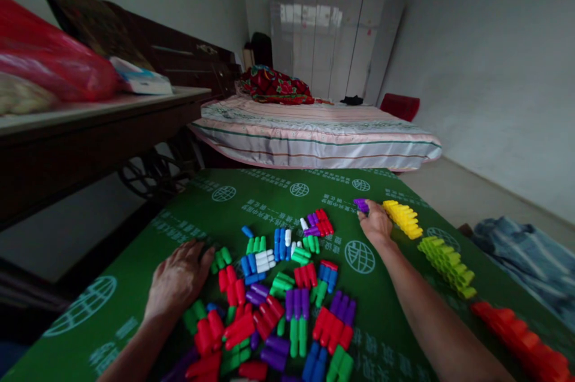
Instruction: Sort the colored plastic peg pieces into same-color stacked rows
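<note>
My right hand (376, 221) reaches to the far right part of the green board, its fingers closed on a small purple plastic block (360, 203). Just right of it lies a row of yellow blocks (403, 218). My left hand (182, 277) rests palm down on the board, fingers stretched out, holding nothing. Its fingertips are near green bullet-shaped blocks (221, 258). Between my hands spreads a loose pile of such blocks, among them red ones (238, 331), white ones (265, 261), blue ones (315, 361) and purple ones (297, 303).
A row of lime-green blocks (446, 265) and one of orange-red blocks (523, 340) lie along the right side of the green board (148, 238). A bed (314, 136) stands beyond it. At left is a table (179, 100) with a red plastic bag (54, 58).
</note>
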Demonstrator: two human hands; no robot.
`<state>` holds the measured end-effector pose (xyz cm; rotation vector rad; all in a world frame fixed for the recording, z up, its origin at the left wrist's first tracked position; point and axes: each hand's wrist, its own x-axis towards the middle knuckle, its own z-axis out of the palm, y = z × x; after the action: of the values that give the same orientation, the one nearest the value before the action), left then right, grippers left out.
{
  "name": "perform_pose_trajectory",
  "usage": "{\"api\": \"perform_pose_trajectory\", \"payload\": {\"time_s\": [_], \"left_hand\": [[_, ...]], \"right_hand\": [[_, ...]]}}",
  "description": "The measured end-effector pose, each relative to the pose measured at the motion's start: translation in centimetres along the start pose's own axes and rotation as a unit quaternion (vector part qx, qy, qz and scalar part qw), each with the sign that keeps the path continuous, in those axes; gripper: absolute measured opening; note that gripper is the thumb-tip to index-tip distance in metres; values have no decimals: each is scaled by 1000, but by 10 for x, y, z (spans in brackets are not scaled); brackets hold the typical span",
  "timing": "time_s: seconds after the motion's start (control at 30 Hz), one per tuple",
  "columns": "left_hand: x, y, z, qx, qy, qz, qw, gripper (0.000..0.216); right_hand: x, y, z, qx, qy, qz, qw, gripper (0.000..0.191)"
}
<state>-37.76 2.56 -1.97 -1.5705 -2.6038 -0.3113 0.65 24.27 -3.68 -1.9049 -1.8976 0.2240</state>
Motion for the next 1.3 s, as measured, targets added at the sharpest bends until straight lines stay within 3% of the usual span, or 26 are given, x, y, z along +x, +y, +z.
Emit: {"api": "perform_pose_trajectory", "payload": {"time_s": [0.13, 0.37, 0.53, 0.73, 0.87, 1.0, 1.3], "left_hand": [[-1, 2, -2, -1, 1, 0, 1000, 60], [-1, 2, -2, -6, 16, 1, 1000, 60], [-3, 4, -4, -2, -5, 3, 1000, 59], [-1, 2, -2, 3, -10, -1, 1000, 60], [-2, 2, -2, 8, -12, -2, 1000, 62], [-3, 5, -5, 7, -24, -15, 1000, 65], [-1, 3, -4, 11, -32, -16, 999, 69]], "right_hand": [[-25, -30, 1, 6, -63, -92, 994, 28], [-52, -73, -3, -42, -125, -193, 972, 24], [-52, -65, -6, -81, -116, -162, 977, 22], [-44, -54, -13, -118, -85, -102, 984, 40], [-35, -45, -16, -106, -104, -150, 977, 26], [-26, -36, -10, -95, -122, -167, 974, 26], [-4, -42, 11, -95, -63, -113, 987, 25]]}}
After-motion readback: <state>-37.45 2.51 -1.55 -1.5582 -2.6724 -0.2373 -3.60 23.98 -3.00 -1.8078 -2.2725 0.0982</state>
